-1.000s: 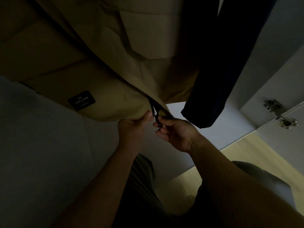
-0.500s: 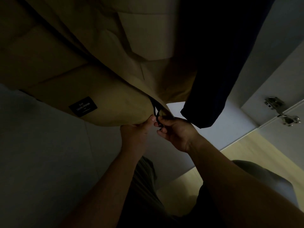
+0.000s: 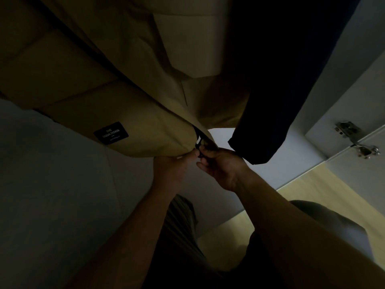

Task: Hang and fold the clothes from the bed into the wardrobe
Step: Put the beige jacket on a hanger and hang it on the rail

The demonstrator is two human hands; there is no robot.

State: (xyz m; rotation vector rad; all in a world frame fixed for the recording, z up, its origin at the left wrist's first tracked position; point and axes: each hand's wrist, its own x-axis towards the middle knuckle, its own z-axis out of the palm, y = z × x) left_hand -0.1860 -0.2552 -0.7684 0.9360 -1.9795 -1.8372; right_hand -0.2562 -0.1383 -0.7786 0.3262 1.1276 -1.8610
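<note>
Tan jacket [image 3: 129,84] hanging in wardrobe, long axis running 11 to 5 o'clock w/ hem toward hands, smooth matte fabric, black rectangular label [image 3: 111,133], left hand [image 3: 174,166] pinching hem, right hand [image 3: 221,163] clamped on black zip pull [image 3: 199,142], hands nearly touching, dark navy garment [image 3: 281,80] at 2 o'clock, metal hinge [image 3: 357,142] at 3.

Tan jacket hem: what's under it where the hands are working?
Under the tan jacket hem, both hands meet at a black zipper; below them are pale wardrobe panels. The jacket's inside and the zipper's upper run are covered by fabric.
</note>
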